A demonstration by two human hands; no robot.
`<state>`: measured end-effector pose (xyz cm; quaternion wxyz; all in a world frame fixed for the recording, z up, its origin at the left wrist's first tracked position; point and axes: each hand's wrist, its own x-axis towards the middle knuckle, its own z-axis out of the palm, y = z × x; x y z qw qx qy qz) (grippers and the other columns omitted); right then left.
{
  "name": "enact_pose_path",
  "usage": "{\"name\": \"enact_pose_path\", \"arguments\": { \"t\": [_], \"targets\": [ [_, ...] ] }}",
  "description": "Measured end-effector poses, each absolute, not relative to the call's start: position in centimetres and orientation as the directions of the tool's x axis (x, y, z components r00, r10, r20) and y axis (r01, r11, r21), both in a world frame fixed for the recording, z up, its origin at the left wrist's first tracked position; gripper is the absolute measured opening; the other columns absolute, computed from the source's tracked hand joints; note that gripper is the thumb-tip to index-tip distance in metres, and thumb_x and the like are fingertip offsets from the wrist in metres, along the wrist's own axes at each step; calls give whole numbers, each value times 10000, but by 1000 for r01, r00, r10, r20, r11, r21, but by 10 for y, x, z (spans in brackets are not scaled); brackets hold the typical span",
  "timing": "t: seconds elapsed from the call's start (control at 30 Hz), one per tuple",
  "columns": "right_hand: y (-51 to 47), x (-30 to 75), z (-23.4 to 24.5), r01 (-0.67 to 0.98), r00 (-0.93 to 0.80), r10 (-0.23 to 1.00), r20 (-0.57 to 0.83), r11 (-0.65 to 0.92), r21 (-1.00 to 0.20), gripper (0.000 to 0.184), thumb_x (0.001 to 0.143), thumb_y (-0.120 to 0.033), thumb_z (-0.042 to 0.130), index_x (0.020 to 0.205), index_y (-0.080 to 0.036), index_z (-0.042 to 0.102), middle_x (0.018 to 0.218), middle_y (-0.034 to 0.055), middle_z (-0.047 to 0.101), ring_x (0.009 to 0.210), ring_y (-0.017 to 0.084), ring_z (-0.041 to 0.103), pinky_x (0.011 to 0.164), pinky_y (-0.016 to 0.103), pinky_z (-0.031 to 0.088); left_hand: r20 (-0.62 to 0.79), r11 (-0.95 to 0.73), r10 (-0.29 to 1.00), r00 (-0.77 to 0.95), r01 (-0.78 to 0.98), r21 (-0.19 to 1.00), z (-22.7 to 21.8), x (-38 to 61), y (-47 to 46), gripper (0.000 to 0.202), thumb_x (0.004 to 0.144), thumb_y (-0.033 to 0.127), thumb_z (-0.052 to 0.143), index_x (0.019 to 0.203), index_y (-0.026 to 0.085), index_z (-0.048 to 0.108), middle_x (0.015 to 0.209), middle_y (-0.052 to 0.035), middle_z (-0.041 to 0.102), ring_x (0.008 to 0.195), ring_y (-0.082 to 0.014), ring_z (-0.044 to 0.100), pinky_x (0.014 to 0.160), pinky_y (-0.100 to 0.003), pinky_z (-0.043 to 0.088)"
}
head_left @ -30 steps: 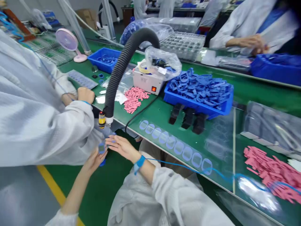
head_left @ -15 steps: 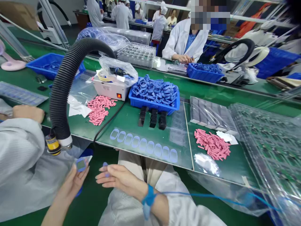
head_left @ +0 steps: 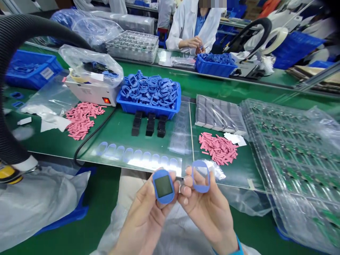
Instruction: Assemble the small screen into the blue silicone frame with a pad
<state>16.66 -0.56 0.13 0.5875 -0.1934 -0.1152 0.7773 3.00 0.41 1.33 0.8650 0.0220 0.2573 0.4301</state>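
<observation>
My left hand grips a small blue case with a dark square screen facing up at me. Beside it, my right hand holds a clear cover with a blue border by its edges, upright between thumb and fingers. The two parts are apart, though the fingertips of both hands come close together. Behind the hands, along the bench edge, lies a clear film strip with a row of similar blue-bordered covers.
A blue bin heaped with blue cases stands ahead, with black stacks before it. Pink strips lie in a left pile and a right pile. Clear trays of circuit boards fill the right. A black hose arches left.
My left hand has brought the blue case rightward to the middle. My right hand has turned and moved right, showing the clear cover face-on. My view has shifted toward the right and closer.
</observation>
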Motion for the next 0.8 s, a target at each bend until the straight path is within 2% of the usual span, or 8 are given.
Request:
{"name": "enact_pose_path", "arguments": {
  "t": [0.17,0.3,0.4,0.53,0.6,0.67,0.73,0.8],
  "targets": [
    [-14,189,4,-870,-143,968,-206,-222,-440,256,841,-437,638,972,-233,719,844,-24,759,767,62,710,679,88,545,-461,654,720,519,-730,198,18,60,4,208,818,298,662,988,203,737,995,-8,771,921,-112,705,861,-159,530],
    [-19,207,0,-810,-13,980,-200,-128,-573,266,839,-463,623,952,-249,733,855,-5,760,760,87,716,668,105,565,-475,652,719,507,-728,212,24,82,3,242,902,320,541,937,198,747,960,-13,777,926,-104,704,854,-156,531],
    [-21,215,-3,-771,24,987,-161,-84,-632,283,872,-465,571,980,-256,729,897,-19,759,790,80,718,693,91,561,-449,641,735,508,-736,216,27,93,2,294,936,312,481,903,201,750,960,-8,776,903,-90,708,840,-139,528],
    [-26,224,-6,-643,102,991,-90,-3,-766,295,890,-478,539,1022,-280,713,942,-35,753,815,87,719,686,99,571,-421,620,764,489,-737,269,24,100,1,252,916,329,525,936,214,747,971,13,775,911,-80,702,834,-119,524],
    [-29,227,-6,-441,187,982,-13,72,-895,289,893,-476,536,1060,-301,693,967,-34,749,822,107,722,681,128,588,-423,576,803,420,-730,369,19,100,1,216,863,368,602,941,230,749,987,26,772,944,-87,694,858,-115,514],
    [-33,228,-4,-78,283,954,95,122,-989,271,878,-423,588,1117,-321,663,1002,-37,741,854,122,719,746,161,593,-432,514,845,315,-700,496,13,101,0,230,808,413,658,939,249,752,999,32,769,965,-97,690,871,-114,507],
    [-33,225,-1,338,318,914,251,138,-931,332,846,-328,657,1177,-335,626,1060,-44,724,893,125,712,815,174,578,-442,461,873,207,-647,608,5,101,0,268,765,455,689,944,266,753,1010,26,767,983,-107,687,871,-111,503],
    [-31,219,4,603,237,891,388,178,-777,411,835,-256,673,1230,-331,587,1088,-43,714,872,119,714,796,165,579,-442,433,886,142,-592,680,-3,102,0,300,737,483,704,965,293,748,1020,19,765,993,-122,687,871,-128,511]
  ]
}}
